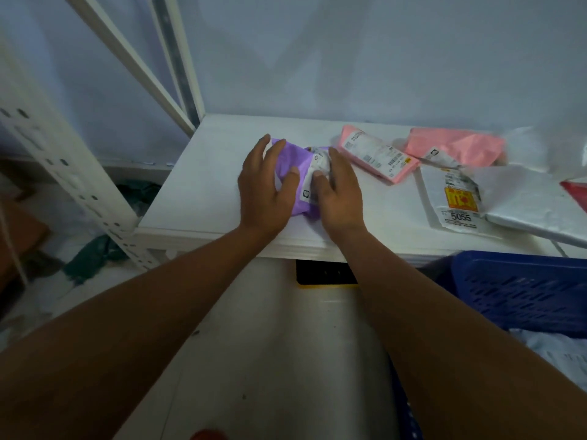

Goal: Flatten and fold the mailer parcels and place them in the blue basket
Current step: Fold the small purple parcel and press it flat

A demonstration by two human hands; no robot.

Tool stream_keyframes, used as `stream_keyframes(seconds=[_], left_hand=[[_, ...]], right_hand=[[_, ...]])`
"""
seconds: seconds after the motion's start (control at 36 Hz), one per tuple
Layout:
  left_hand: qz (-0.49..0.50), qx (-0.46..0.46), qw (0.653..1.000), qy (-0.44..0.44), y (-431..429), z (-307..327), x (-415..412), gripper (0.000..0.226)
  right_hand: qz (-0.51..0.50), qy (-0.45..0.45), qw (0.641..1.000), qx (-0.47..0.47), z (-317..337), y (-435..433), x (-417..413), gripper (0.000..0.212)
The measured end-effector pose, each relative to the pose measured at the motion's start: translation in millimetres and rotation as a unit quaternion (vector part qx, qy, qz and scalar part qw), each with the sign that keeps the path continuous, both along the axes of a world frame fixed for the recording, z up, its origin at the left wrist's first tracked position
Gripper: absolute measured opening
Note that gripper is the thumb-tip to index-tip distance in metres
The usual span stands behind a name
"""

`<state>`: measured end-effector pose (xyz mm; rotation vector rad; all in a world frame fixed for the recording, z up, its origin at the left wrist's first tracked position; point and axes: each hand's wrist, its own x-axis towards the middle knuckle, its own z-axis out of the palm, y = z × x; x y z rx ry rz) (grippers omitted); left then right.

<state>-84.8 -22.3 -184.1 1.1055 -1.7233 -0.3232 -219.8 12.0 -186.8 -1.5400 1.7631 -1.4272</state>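
Observation:
A purple mailer parcel point(298, 160) with a white label lies on the white shelf board point(203, 192). My left hand point(265, 185) lies flat on its left side, fingers spread. On the parcel's right side and label rests my right hand point(340, 188). Both hands hide much of it. To the right lie a folded pink mailer point(378, 157), a second pink mailer point(457, 146) and a white mailer point(457, 201) marked 5055. The blue basket point(521, 290) stands below the shelf at the lower right, with white parcels inside.
White shelving uprights point(73, 182) rise at the left. Dark green bags point(95, 255) lie on the floor beneath them. A crumpled white bag point(540, 211) and something red point(576, 193) sit at the shelf's right end. The wall stands close behind the shelf.

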Motion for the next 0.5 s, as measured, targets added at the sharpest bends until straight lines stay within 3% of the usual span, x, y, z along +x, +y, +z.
stream_keyframes(seconds=[0.11, 0.28, 0.33, 0.42, 0.5], left_hand=[[-0.001, -0.07, 0.993, -0.095, -8.9, 16.6, -0.9, 0.053], [0.002, -0.083, 0.937, -0.339, -19.5, 58.6, -32.3, 0.053], [-0.002, -0.056, 0.931, -0.361, -17.2, 54.3, -44.1, 0.05], [0.01, 0.017, 0.947, -0.321, -16.8, 45.6, -48.7, 0.046], [0.015, 0.016, 0.947, -0.32, -21.5, 41.4, -42.0, 0.046]], right_hand=[[-0.048, 0.131, 0.99, -0.011, -3.2, -0.2, 2.6, 0.062], [-0.054, 0.184, 0.981, -0.02, -3.5, -4.1, 3.5, 0.06], [-0.059, 0.169, 0.984, -0.013, -3.2, -3.6, 2.0, 0.061], [-0.075, 0.169, 0.983, -0.001, -5.1, -4.4, 1.8, 0.062], [-0.077, 0.204, 0.976, 0.012, -9.8, -9.4, 2.2, 0.06]])
